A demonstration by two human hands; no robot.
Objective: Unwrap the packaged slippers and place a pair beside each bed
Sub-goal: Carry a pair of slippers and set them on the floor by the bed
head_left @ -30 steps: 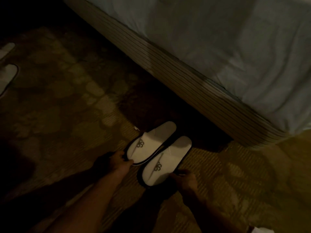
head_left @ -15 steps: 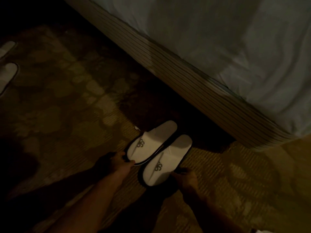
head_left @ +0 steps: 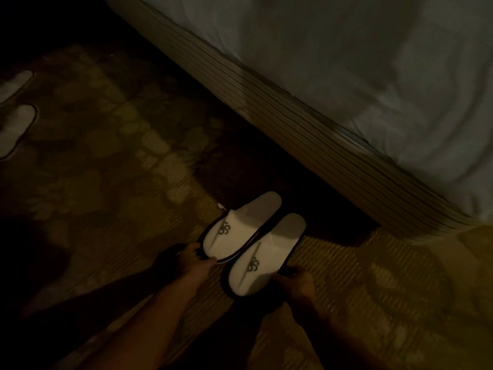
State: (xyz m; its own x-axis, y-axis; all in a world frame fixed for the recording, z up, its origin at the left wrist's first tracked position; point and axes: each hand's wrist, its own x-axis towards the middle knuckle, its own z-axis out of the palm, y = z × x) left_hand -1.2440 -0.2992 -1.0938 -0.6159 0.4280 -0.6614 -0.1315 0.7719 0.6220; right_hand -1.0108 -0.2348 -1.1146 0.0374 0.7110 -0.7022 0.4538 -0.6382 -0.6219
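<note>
Head view: two white logo slippers (head_left: 253, 244) lie flat on the carpet (head_left: 112, 161), side by side and touching, just ahead of both hands, long axes running up-right toward the bed (head_left: 346, 76). Left hand (head_left: 192, 263) pinches the left slipper's near end; right hand (head_left: 296, 283) grips the right one's. Each equally near. Second pair (head_left: 16, 110) far left: four slippers, one bed visible.

A single head-worn camera looks steeply down and forward from above a dim patterned carpet (head_left: 112, 161), close enough that both forearms enter from the bottom edge. The bed (head_left: 346, 76) runs diagonally across the upper right, its striped base (head_left: 306, 134) slanting toward the lower right corner.
</note>
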